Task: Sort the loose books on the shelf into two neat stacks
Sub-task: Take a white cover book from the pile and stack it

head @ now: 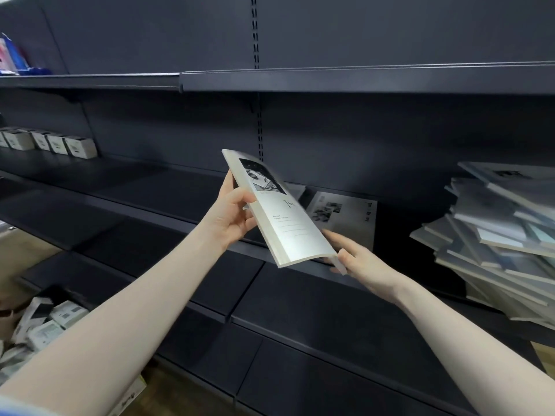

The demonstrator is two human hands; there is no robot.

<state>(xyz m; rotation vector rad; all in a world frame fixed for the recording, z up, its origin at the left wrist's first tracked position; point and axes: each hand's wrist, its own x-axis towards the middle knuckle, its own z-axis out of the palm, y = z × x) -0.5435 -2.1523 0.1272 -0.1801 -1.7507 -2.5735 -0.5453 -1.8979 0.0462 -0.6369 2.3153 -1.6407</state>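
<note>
A thin white book (282,217) with a black-and-white cover photo is held tilted in the air in front of the dark shelf (168,193). My left hand (232,216) grips its left edge, thumb on the cover. My right hand (360,259) pinches its lower right corner. Behind it, another white book (348,216) lies flat on the shelf. At the right, a messy, leaning pile of several books (498,235) sits on the same shelf.
Small white boxes (51,142) line the shelf's far left. An upper shelf (330,79) runs overhead, with blue items (15,60) at its left end. White packages (45,325) lie on the floor at lower left. Lower shelves (300,325) jut out below my arms.
</note>
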